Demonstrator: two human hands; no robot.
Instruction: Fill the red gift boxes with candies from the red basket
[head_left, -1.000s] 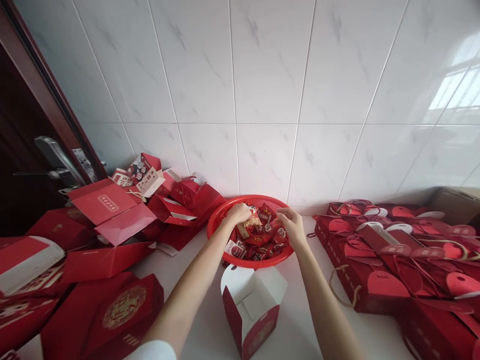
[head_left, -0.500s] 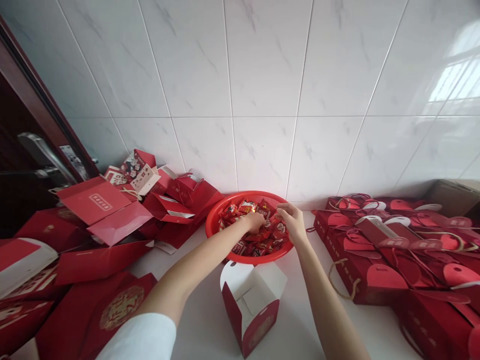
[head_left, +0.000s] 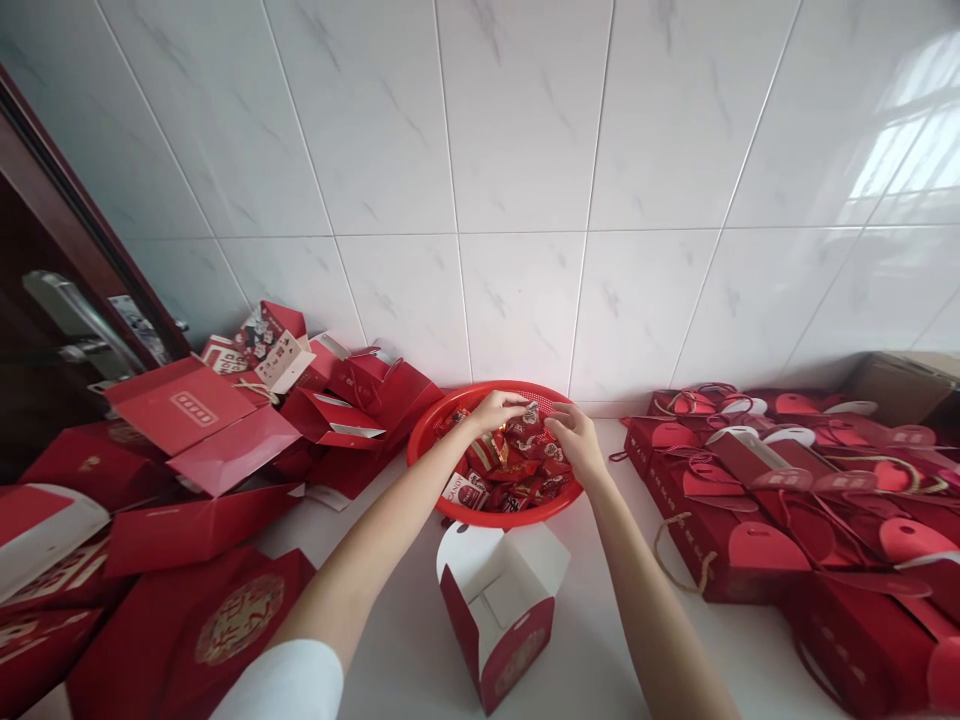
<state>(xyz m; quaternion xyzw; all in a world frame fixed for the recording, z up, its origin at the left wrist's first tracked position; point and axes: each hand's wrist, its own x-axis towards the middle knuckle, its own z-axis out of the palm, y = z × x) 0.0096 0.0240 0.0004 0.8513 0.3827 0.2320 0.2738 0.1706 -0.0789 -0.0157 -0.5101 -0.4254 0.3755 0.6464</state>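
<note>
left hand (head_left: 501,408) and right hand (head_left: 574,440) over wrapped candies (head_left: 517,470) in a red basket (head_left: 510,519)
both hands curl narrow; whether either holds a candy, i cannot tell. the upright box (head_left: 521,645) between the forearms shows no candy inside yet; closed boxes (head_left: 769,550) crowd the right, loose open boxes (head_left: 195,405) the left.

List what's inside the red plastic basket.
Wrapped candies, mostly red, including a packet printed CANDY, lie in the basket. The top layer covers whatever is beneath; the left hand hides part of the pile.
</note>
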